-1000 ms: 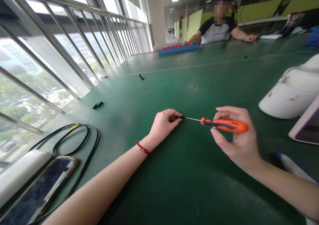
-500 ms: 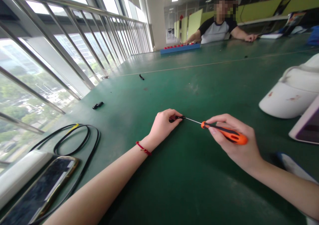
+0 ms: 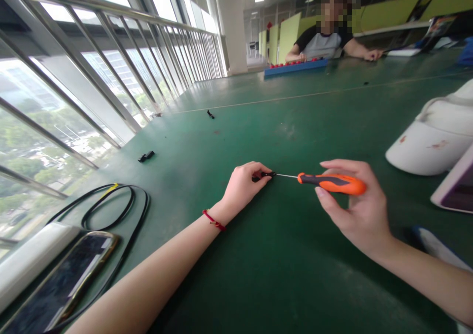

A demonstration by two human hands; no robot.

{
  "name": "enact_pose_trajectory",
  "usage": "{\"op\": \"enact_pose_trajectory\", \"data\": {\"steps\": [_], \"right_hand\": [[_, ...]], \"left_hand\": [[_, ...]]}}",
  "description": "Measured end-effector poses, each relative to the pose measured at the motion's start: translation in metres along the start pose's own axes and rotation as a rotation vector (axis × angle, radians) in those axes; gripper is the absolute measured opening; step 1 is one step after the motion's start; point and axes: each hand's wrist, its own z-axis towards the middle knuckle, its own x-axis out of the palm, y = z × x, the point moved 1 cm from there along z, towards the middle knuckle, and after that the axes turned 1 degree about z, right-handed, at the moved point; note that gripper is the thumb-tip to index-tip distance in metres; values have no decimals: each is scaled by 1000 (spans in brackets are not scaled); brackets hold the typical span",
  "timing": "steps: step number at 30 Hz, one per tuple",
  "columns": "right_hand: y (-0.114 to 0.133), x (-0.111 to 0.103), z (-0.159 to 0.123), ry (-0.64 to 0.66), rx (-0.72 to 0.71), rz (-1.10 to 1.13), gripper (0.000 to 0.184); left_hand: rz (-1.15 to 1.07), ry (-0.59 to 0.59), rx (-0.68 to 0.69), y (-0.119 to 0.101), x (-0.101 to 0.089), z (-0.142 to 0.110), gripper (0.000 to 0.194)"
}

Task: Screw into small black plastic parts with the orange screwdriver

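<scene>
Over the green table [image 3: 266, 275], the screwdriver [image 3: 328, 183] points left, crosswise.

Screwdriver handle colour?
The screwdriver handle is orange with dark grey inlays, best seen in the head view.

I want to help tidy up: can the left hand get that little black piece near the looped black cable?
Probably yes: only green tabletop lies between the left hand and that little black piece, but the hand's fingers are pinching another small black part.

Smooth plastic handle [image 3: 332, 183]; metal shaft [image 3: 286, 176]
</scene>
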Motion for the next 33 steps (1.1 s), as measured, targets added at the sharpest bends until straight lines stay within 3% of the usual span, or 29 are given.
{"op": "enact_pose_trajectory", "data": {"steps": [3, 8, 12, 14, 19, 24, 30, 33], "right_hand": [[-1, 0, 1, -17, 17, 78, 44], [5, -1, 1, 137, 33, -57, 11], [1, -1, 0, -5, -11, 7, 29], [-1, -1, 0, -16, 2, 60, 37], [1, -1, 0, 181, 37, -39, 8], [0, -3, 0, -10, -20, 25, 33], [2, -2, 1, 156, -26, -101, 7], [2, -2, 1, 43, -35, -66, 22]], "left_hand": [[1, -2, -10, 0, 0, 0, 10], [9, -9, 6, 0, 0, 0, 11], [12, -8, 2, 0, 0, 0, 10], [4, -6, 0, 0, 0, 0, 9], [2, -4, 7, 0, 0, 0, 11], [1, 3, 6, 0, 0, 0, 10], [6, -7, 17, 0, 0, 0, 10], [2, -5, 14, 0, 0, 0, 10]]}}
